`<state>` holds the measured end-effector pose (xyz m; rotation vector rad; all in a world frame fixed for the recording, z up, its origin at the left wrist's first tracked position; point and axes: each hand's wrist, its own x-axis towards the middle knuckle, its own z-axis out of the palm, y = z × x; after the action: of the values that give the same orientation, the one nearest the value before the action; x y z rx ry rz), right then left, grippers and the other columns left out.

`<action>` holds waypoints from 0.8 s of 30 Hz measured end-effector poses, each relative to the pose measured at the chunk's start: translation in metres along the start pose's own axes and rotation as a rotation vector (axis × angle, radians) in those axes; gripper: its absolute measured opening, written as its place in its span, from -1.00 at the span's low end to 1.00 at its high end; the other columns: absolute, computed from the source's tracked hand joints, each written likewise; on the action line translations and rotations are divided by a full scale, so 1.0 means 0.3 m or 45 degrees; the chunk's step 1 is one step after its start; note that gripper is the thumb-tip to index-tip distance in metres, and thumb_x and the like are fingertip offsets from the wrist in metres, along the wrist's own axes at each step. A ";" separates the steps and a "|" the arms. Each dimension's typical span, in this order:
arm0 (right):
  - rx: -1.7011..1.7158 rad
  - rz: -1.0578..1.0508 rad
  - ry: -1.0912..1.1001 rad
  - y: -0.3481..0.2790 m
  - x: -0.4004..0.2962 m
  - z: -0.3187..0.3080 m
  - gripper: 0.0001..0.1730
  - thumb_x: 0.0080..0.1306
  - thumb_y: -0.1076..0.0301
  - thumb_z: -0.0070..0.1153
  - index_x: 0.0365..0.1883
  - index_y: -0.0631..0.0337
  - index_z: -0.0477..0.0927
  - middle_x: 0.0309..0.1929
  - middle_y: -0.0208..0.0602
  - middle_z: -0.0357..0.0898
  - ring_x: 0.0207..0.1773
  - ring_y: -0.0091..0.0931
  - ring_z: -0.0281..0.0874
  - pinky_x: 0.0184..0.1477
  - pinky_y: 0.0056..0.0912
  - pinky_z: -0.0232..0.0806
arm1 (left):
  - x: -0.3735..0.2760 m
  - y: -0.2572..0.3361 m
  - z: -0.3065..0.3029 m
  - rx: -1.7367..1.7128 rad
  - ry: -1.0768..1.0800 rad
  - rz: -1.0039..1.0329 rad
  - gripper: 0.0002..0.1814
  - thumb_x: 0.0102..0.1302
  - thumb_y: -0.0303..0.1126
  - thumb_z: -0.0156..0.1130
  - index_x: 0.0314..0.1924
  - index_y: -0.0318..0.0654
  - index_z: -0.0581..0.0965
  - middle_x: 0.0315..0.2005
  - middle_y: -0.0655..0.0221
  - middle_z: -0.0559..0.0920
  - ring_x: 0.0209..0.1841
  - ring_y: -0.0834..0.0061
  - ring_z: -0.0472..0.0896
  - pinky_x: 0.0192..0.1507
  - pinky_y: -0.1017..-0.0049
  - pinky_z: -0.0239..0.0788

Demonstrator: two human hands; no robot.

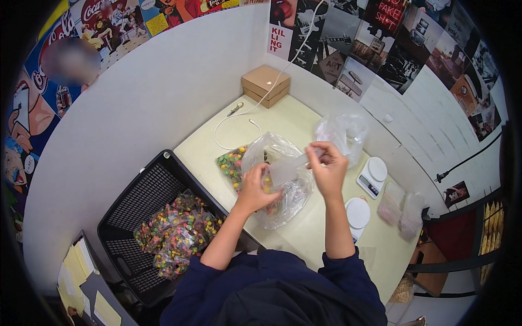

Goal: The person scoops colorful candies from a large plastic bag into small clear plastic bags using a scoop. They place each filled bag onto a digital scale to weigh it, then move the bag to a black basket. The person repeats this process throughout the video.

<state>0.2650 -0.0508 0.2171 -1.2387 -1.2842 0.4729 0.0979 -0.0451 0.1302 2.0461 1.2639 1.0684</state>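
Note:
A large clear plastic bag [295,199] stands open on the table, with small colourful pieces inside. Over its mouth, my right hand [328,163] is closed on the handle of a translucent plastic scoop [283,170]. My left hand [257,189] is at the left side of the bag's mouth, fingers curved near the scoop's wide end; whether it grips the bag's edge or the scoop, I cannot tell. Behind the left hand lies a flat clear packet of multicoloured pieces [231,165], partly hidden by the bag.
A black plastic crate [159,179] at left holds many filled packets [179,232]. Two white digital scales [375,169] stand at right, beside bundles of clear bags [410,214]. Another plastic bag [350,130], a cardboard box [265,83] and a white cable [216,134] are farther back.

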 end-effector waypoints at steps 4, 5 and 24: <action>0.190 0.131 0.244 0.059 0.019 -0.072 -0.89 0.14 0.48 0.07 -0.38 0.35 0.48 -0.60 -0.39 0.48 -0.59 -0.66 0.47 -0.59 -0.71 0.21 | -0.041 -0.104 -0.032 -0.594 0.177 -0.077 -0.43 -0.11 -0.25 0.29 -0.09 -0.29 0.31 -0.23 0.30 0.46 -0.14 0.48 0.41 -0.05 0.46 0.22; 0.145 0.157 0.207 0.097 0.007 -0.076 -0.89 0.14 0.48 0.07 -0.39 0.35 0.47 -0.59 -0.40 0.48 -0.59 -0.66 0.47 -0.58 -0.71 0.23 | -0.059 -0.127 -0.052 -0.759 0.215 -0.132 -0.46 -0.08 -0.26 0.25 -0.08 -0.29 0.31 -0.22 0.31 0.45 -0.12 0.48 0.40 -0.06 0.47 0.22; -1.020 -0.429 -0.430 0.525 -0.129 0.119 -0.75 -0.09 0.53 0.07 -0.36 0.20 0.59 -0.50 -0.24 0.52 -0.34 -0.33 0.41 -0.22 -0.30 0.25 | -0.268 -0.403 0.067 -1.391 -0.052 -0.922 -0.52 0.17 -0.08 -0.02 0.01 -0.20 0.34 0.00 0.35 0.37 0.08 0.44 0.32 0.00 0.28 0.20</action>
<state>0.2764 -0.0143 0.0555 -1.5793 -2.0420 -0.1147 0.0332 -0.0642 0.0003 0.7048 0.9210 0.9894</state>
